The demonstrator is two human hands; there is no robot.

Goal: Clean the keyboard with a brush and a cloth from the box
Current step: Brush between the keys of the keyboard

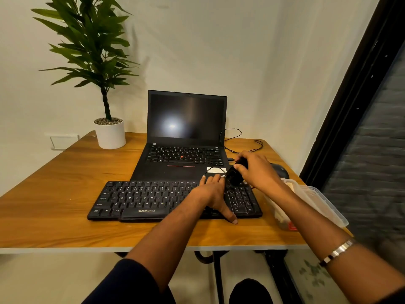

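Observation:
A black keyboard lies flat near the front of the wooden table. My left hand rests flat on its right half, fingers straight, thumb at the front edge. My right hand grips a black brush and holds its lower end against the keys at the keyboard's upper right, just past my left fingertips. A clear plastic box stands to the right of the keyboard; what it holds is blurred.
An open black laptop with a dark screen stands behind the keyboard. A potted plant is at the back left. A black mouse and thin cables lie at the back right. A dark window frame runs along the right.

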